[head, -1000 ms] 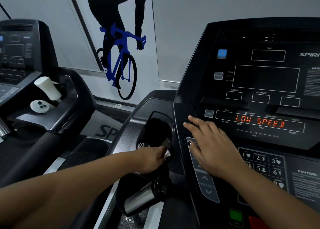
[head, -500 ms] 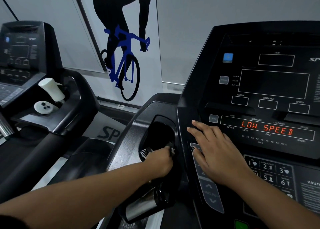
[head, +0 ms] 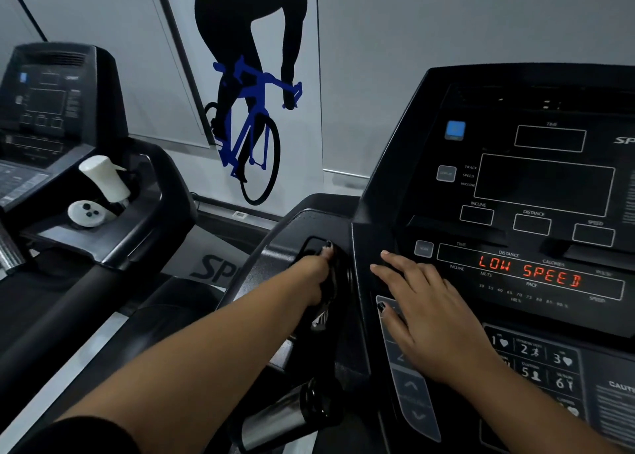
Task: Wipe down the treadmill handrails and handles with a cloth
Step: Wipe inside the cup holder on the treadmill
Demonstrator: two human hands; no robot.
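My left hand reaches into the dark cup-holder recess on the left of the treadmill console, with its fingers closed on a dark patterned cloth; only a small part of the cloth shows below the hand. My right hand lies flat with fingers spread on the console panel, beside the red "LOW SPEED" display. A chrome pulse handle sticks out below my left forearm. The black left handrail curves past the recess.
A second treadmill stands to the left, with a white spray bottle and a white round controller in its tray. A wall panel with a cyclist picture stands behind. Number keys lie near my right wrist.
My left hand has pushed forward and up, deeper into the recess with the cloth. My right hand has stayed on the panel. The view has tilted up a little.
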